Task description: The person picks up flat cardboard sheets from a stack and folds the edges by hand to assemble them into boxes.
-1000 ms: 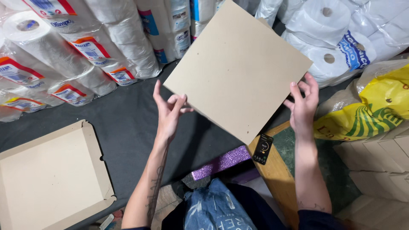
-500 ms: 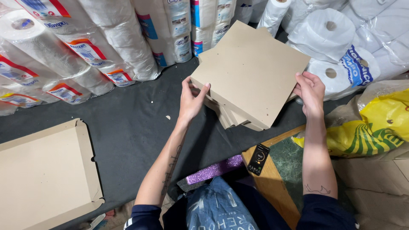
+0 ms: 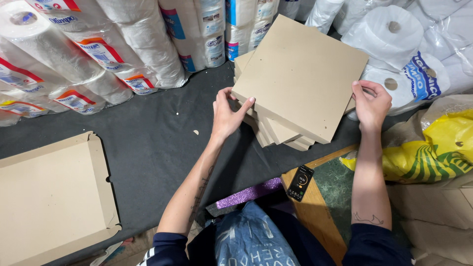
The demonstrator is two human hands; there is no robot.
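A flat square sheet of brown cardboard (image 3: 301, 76), turned like a diamond, lies on top of a stack of similar cardboard sheets (image 3: 276, 133) on a dark grey cloth-covered worktop (image 3: 148, 138), near its far right part. The left hand (image 3: 227, 116) presses against the sheet's left edge, its forearm reaching up from the near edge, thumb on top of the cardboard and fingers spread loosely along and under the side. The right hand (image 3: 370, 103) grips the sheet's right corner, fingers curled together over the edge, wrist bent slightly inward. Both sleeves are dark and pushed up above the elbows. At the near left corner of the worktop lies an open, shallow cardboard box tray (image 3: 54, 194) with raised side flaps; nothing shows inside it. Along the far edge stand wrapped packs of paper rolls (image 3: 123, 44), and large white rolls in clear plastic (image 3: 409, 44) pile up at the far right. A yellow and green sack (image 3: 428, 148) sits at the right edge. Just below the stack, a black phone (image 3: 300, 182) with a lit screen rests on a wooden board (image 3: 315, 216), beside a strip of purple glitter material (image 3: 249, 193).
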